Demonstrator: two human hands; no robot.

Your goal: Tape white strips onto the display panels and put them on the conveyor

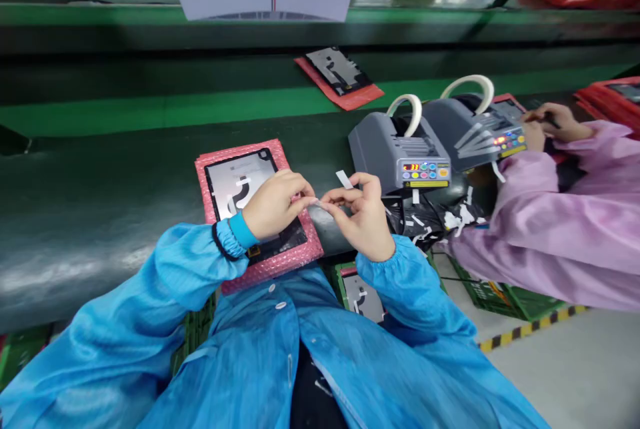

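Note:
Between the fingertips of my left hand [280, 201] and my right hand [361, 210] a small strip of white tape [320, 203] is pinched. A second piece of white tape [344, 179] sticks up from the right index finger. Under my left hand lies a flat tablet-like panel [240, 172], silver and black, with white tape pieces and a black curved strip on it. Pink bubble wrap [313, 242] is beneath the panel. My left forearm and hand hide part of the panel.
Two grey tape dispensers [373, 149] [450, 126] stand right of my hands, with tape scraps [463, 219] below. Another panel [337, 69] lies on red wrap behind. A co-worker in pink sleeves [560, 216] works at the right. A green crate [345, 282] holding a panel is below the table edge.

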